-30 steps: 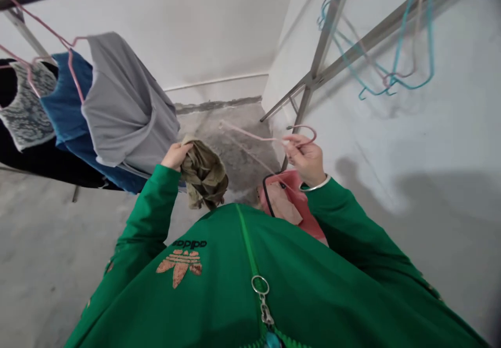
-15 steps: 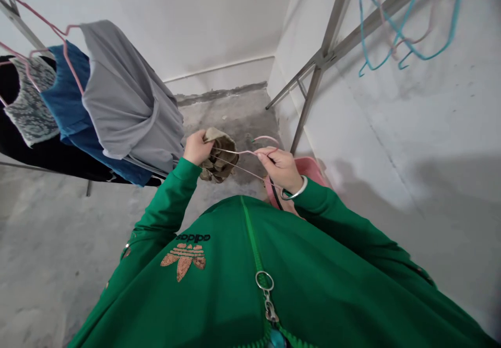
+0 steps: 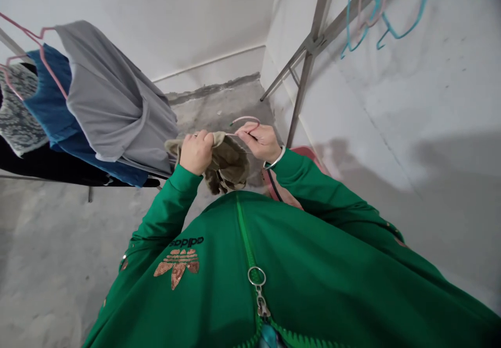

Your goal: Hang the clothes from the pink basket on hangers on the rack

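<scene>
My left hand [image 3: 197,151] is closed on the upper edge of a khaki garment [image 3: 228,165], whose folds hang down below and to the right of the fingers. A pink clothes hanger [image 3: 247,118] is gripped near its neck by my right hand [image 3: 261,142], with its curved hook arching above the fingers. The hanger's body runs leftward into the garment and is mostly hidden by the cloth. A pale bangle sits on my right wrist. The two hands are close together in front of my chest, a short gap apart.
At left, a grey garment [image 3: 113,92], a blue garment [image 3: 50,97] and a patterned one [image 3: 19,108] hang on pink hangers. Blue hangers [image 3: 407,32] dangle from a metal rack [image 3: 313,45] at upper right. A pink tub [image 3: 307,152] stands partly hidden behind my right arm.
The hanger has slid left into the khaki garment, so less of its wire shows. My right hand has moved left and up, nearer the left. The view has shifted slightly.
</scene>
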`<state>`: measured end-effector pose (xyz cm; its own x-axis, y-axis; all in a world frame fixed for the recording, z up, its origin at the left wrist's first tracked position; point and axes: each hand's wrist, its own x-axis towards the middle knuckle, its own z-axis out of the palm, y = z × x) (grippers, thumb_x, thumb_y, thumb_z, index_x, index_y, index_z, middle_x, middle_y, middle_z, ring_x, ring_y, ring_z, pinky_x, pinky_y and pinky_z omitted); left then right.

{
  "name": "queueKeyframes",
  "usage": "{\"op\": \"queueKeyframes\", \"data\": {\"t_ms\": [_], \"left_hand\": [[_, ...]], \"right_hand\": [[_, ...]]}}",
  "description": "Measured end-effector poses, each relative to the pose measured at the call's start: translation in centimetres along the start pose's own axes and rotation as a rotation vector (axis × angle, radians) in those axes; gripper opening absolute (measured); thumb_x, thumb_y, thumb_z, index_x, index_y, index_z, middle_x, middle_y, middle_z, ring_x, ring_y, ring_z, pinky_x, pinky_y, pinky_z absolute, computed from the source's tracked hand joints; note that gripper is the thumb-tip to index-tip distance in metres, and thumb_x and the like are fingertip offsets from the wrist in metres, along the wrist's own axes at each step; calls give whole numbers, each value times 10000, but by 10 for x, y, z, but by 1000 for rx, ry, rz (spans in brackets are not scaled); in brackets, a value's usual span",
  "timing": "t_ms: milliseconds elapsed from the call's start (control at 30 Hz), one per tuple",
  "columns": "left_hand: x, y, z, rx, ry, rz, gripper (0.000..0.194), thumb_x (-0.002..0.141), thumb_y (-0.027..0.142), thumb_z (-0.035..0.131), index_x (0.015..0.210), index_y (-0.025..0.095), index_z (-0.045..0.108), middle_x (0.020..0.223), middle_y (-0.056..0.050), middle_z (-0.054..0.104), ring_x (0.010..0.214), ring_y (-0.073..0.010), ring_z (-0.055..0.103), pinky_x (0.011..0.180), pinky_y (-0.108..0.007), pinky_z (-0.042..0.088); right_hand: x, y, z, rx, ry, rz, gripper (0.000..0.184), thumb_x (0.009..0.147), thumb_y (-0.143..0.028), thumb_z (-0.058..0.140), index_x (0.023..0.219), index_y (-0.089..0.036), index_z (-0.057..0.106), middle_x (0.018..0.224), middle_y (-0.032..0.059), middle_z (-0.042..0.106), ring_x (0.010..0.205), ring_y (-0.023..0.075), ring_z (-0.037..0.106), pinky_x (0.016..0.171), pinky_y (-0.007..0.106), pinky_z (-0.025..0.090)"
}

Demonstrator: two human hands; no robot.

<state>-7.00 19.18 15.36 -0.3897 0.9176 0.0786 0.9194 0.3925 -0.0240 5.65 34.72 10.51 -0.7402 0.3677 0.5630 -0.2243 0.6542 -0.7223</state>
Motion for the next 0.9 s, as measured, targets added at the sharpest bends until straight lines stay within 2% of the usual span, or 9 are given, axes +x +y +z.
{"op": "queueKeyframes", "data": {"t_ms": [100,200,300,400,500,567,700,800,900], "left_hand": [[0,-8,-1,-22,-36,-83,217,816,161,431,957,137,594,957,-146,633,895,-260,611,782,-350,455],[-3,-21,-2,-108,97,-195,287,818,195,428,1051,129,581,964,-128,656,949,-257,622,822,-334,466],[-8,-31,-6,-248,203,-240,349,851,259,410,1124,114,573,989,-126,662,1017,-270,619,897,-376,456],[-13,-29,-12,-360,227,-222,382,868,306,398,1141,112,581,1050,-132,659,1062,-276,610,930,-400,449],[-18,-20,-18,-443,229,-159,402,877,337,398,1156,115,585,1090,-123,660,1061,-253,611,935,-370,454],[-21,-18,-22,-471,233,-125,400,883,348,397,1148,126,597,1073,-109,670,1027,-233,623,917,-338,463],[-27,-31,-19,-411,220,-212,382,868,377,421,1071,135,636,936,-96,693,918,-237,646,852,-328,483],[-34,-47,-8,-420,184,-274,400,849,373,449,1122,138,623,956,-95,701,927,-241,651,858,-324,488],[-41,-56,7,-512,173,-256,411,861,333,439,1193,154,602,1067,-86,699,1022,-223,643,906,-293,482]], "right_hand": [[8,-2,-4,-122,102,-25,373,923,-504,378,867,-219,611,902,84,640,900,210,600,857,397,483],[-9,-1,-3,-259,252,-27,279,891,-471,458,922,-235,602,925,96,613,969,252,567,902,451,444],[-40,12,12,-291,94,17,225,875,-438,498,799,-243,581,807,84,609,857,252,571,861,456,444],[-61,38,40,-278,10,219,305,826,-490,556,932,-206,593,960,129,628,950,277,559,887,462,452],[-58,67,66,-151,32,435,507,724,-466,658,1112,-158,553,1141,162,597,1072,289,536,938,455,453],[-50,82,73,-20,4,542,389,713,-375,643,1034,-164,580,1044,122,643,990,259,582,909,429,474],[-44,106,52,173,122,673,148,701,-298,569,799,-187,576,814,46,657,810,201,615,809,377,511],[-54,113,23,337,206,641,321,647,-314,625,935,-191,556,870,46,657,823,192,629,770,365,533],[-63,104,5,356,265,556,611,650,-301,640,1221,-223,440,1186,103,594,901,183,635,778,362,552]]}}
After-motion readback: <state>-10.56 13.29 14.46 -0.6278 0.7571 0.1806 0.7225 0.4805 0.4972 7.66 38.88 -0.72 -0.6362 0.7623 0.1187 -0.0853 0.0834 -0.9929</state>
